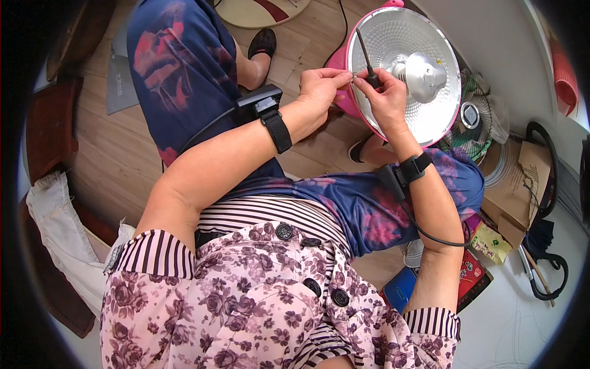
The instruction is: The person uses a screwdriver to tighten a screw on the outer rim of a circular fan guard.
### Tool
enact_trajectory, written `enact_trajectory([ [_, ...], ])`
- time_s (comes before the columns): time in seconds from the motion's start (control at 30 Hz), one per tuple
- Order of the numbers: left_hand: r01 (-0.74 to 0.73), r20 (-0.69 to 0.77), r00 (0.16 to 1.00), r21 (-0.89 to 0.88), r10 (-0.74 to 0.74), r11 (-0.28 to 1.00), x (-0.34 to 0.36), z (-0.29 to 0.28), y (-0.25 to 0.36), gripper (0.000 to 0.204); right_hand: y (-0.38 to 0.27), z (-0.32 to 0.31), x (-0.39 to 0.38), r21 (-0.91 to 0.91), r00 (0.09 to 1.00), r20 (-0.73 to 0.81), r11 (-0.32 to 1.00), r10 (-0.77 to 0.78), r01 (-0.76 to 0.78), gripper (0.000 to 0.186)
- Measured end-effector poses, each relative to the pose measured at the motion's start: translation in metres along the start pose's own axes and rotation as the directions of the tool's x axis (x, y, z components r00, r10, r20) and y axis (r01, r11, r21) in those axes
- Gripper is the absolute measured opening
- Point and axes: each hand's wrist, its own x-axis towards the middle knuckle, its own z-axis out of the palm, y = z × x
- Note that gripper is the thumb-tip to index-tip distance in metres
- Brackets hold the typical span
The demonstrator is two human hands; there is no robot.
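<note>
A pink bowl-shaped heater (373,43) with a dimpled silver reflector and a silver centre cap (424,77) stands tilted up between my legs. My right hand (384,101) is closed on a black-handled screwdriver (364,49), its shaft pointing up, while thumb and forefinger meet at the rim on a small metal piece too small to name. My left hand (319,95) is closed at the left of the rim, finger and thumb pressed at that same spot, nearly touching my right fingertips; what they grip is hidden.
A wire fan guard (473,117), cardboard (522,184), red and blue packages (467,277) and a black umbrella handle (550,277) lie at right. A pink roll (565,80) is at upper right. Wooden furniture (49,123) with white cloth (61,227) stands at left. A round mat (258,9) lies at the top.
</note>
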Motion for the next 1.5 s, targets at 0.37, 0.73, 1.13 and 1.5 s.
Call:
enact_trajectory([
  [0.37,-0.008,0.006,1.0,-0.121,0.009,0.993,0.002,0.001,-0.001,0.011,-0.002,0.002,0.001,0.041,0.999,0.004,0.999,-0.033,0.033,0.013],
  [0.73,-0.007,0.018,1.0,-0.131,0.009,0.991,0.004,0.001,-0.002,0.013,-0.004,0.001,0.001,0.086,0.999,0.034,0.996,-0.005,0.002,0.011],
  [1.13,-0.05,0.056,0.997,-0.096,0.056,0.994,0.004,0.002,-0.005,0.015,-0.001,-0.001,0.003,0.083,1.0,0.024,0.997,-0.011,0.009,0.01],
  [1.5,-0.16,0.063,0.986,0.097,0.155,0.982,0.008,0.0,-0.01,0.016,-0.001,-0.002,0.002,0.022,0.999,0.028,0.999,-0.027,0.026,0.01],
])
